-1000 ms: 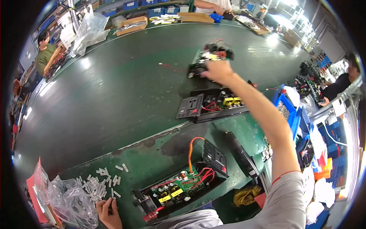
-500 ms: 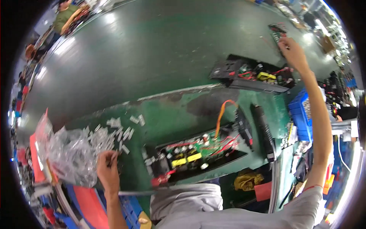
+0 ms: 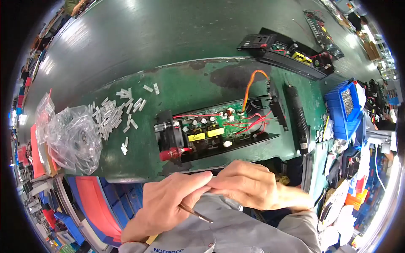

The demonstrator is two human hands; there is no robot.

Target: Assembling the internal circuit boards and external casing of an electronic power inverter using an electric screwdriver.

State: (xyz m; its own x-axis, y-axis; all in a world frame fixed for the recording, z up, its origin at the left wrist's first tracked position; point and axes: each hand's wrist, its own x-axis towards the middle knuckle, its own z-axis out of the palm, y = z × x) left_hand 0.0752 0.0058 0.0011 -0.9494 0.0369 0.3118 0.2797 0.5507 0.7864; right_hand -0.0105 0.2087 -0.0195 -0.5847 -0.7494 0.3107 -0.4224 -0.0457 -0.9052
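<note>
My left hand point(image 3: 171, 200) and my right hand point(image 3: 249, 185) meet close to my body, fingertips touching or nearly so. A thin pointed metal tool point(image 3: 196, 214) juts out beneath my left hand, whose fingers are closed round it. My right fingers are bent and pressed together; whatever is between them is hidden. Just beyond my hands lies an open black housing point(image 3: 253, 143) containing a green circuit board point(image 3: 230, 126), two yellow-wrapped parts and red wires. A red terminal point(image 3: 172, 154) sticks out at its near left end. An orange cable point(image 3: 249, 86) arches to an upright black end panel point(image 3: 276, 105).
Small clear plastic pieces point(image 3: 112, 118) are scattered at the left beside a clear plastic bag point(image 3: 74, 139). A black electric screwdriver point(image 3: 298, 120) lies right of the housing. Farther back are a second open housing point(image 3: 291, 55) and a circuit board point(image 3: 322, 33). A blue bin point(image 3: 341, 114) stands right.
My right hand has come back from the far-right circuit board, and my left hand has left the plastic pieces. Both are now together near my body. The view has shifted.
</note>
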